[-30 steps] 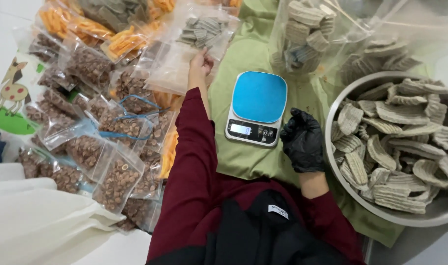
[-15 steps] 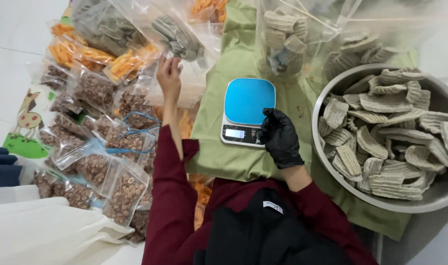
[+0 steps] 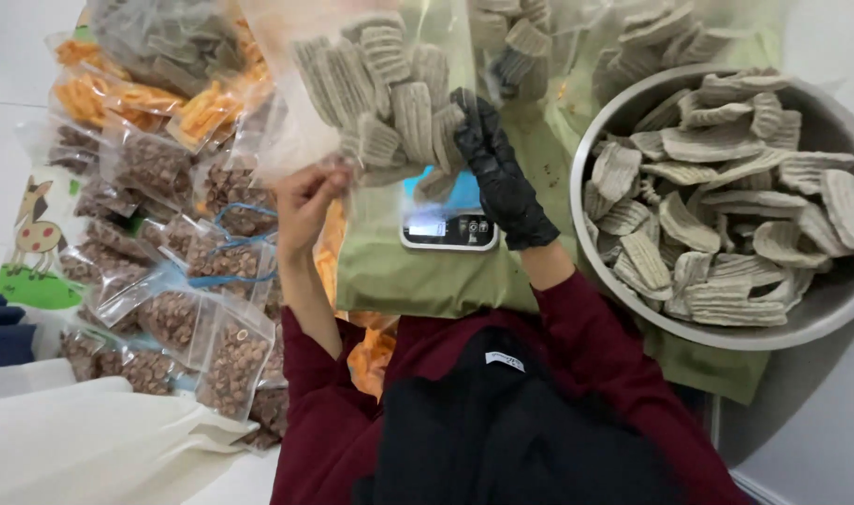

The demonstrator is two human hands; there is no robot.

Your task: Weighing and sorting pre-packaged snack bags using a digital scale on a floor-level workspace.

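Left hand: the bare left hand [image 3: 307,198] pinches the lower left edge of a clear plastic bag [image 3: 380,93], fingers closed on the film.
Right hand: the right hand [image 3: 498,173], in a black glove, presses flat against the bag's right side, fingers stretched upward along it; its hold looks like a support, and I cannot tell whether the fingers close round the bag.
Bag position: held up between both hands, above the kitchen scale [image 3: 448,220] and partly hiding its blue platform.
Bag look: transparent, wrinkled, filled with grey ridged crackers standing mostly upright and packed side by side; its top runs out of view.
Room to the right: the rim of a large metal bowl [image 3: 591,271] sits just beside the gloved wrist, heaped with the same grey crackers.
Room to the left: sealed packets of brown round snacks [image 3: 231,360] and orange sticks [image 3: 198,108] crowd close to the left forearm.
Room below: the scale rests on a green cloth [image 3: 418,281], whose front strip near the person's body is bare.
Room behind: more bags of grey crackers [image 3: 511,47] stand past the held bag.
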